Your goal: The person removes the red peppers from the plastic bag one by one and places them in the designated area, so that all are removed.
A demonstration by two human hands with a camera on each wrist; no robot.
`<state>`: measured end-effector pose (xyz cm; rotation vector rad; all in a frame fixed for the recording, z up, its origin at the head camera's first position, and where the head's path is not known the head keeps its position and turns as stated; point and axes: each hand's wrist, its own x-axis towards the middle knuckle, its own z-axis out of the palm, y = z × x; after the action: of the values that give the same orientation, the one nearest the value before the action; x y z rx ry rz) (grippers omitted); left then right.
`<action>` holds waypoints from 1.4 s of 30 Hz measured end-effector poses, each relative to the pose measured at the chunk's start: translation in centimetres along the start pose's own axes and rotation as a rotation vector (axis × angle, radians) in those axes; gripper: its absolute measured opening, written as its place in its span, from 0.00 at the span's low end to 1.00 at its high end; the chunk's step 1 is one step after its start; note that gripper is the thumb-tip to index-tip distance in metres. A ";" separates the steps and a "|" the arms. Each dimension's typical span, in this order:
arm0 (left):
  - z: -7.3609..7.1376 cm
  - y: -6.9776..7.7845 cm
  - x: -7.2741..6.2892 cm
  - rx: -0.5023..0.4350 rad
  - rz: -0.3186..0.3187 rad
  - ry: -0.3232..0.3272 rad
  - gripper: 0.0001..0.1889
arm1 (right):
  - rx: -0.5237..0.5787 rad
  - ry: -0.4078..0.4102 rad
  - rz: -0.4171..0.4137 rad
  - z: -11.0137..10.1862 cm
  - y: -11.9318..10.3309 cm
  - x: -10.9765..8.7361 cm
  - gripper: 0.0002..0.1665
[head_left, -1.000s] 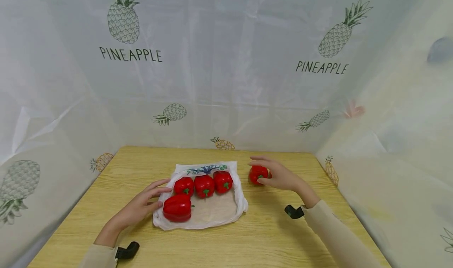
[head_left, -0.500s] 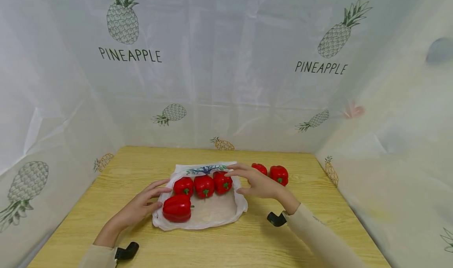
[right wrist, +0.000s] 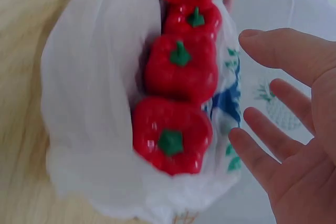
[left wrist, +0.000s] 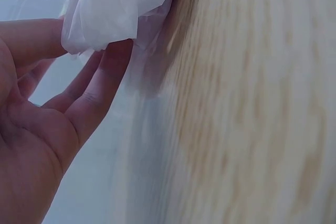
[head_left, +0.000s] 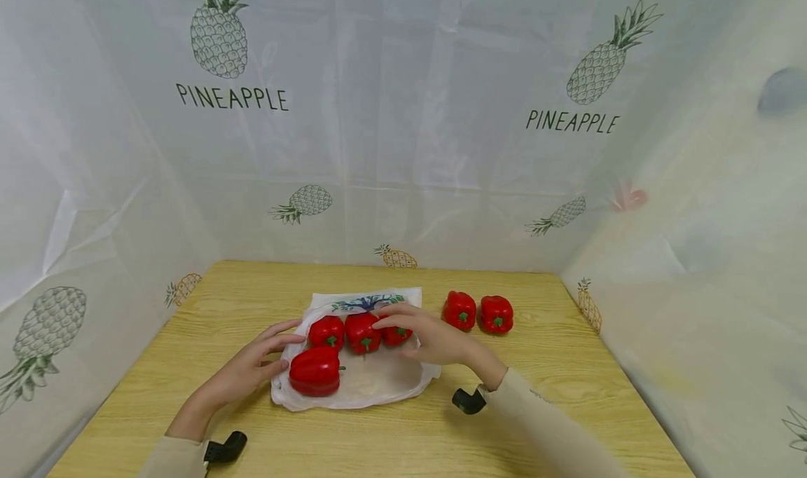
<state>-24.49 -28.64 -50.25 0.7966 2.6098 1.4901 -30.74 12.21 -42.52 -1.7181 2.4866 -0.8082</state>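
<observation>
A white plastic bag [head_left: 384, 387] with a blue and green tree print lies spread on the table, its edges raised like a tray. Three red bell peppers [head_left: 363, 332] stand in a row along its far side. Another red bell pepper [head_left: 315, 371] lies sideways at the bag's left. My left hand [head_left: 246, 369] rests against the left edge; its extended fingers [left wrist: 107, 72] touch the crumpled plastic in the left wrist view. Over the bag's right side my right hand [head_left: 435, 338] is spread, holding nothing and partly covering the rightmost pepper of the row.
Two more red bell peppers, one [head_left: 459, 310] beside the other [head_left: 497, 315], stand on the wooden table [head_left: 529, 394] right of the bag. A pineapple-printed plastic sheet [head_left: 403, 127] encloses the table at the back and sides.
My right hand has let go of a pepper on the right and moved left over the bag, uncovering the two peppers there. My left hand has stayed at the bag's edge.
</observation>
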 end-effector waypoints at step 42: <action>0.0 -0.2 -0.1 -0.027 0.009 -0.023 0.22 | 0.100 -0.101 0.022 8.5 -1.8 7.3 0.34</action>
<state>-24.49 -28.83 -50.45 0.8184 2.5673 1.5065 -29.57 1.85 -47.13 -1.6530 2.3540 -0.8078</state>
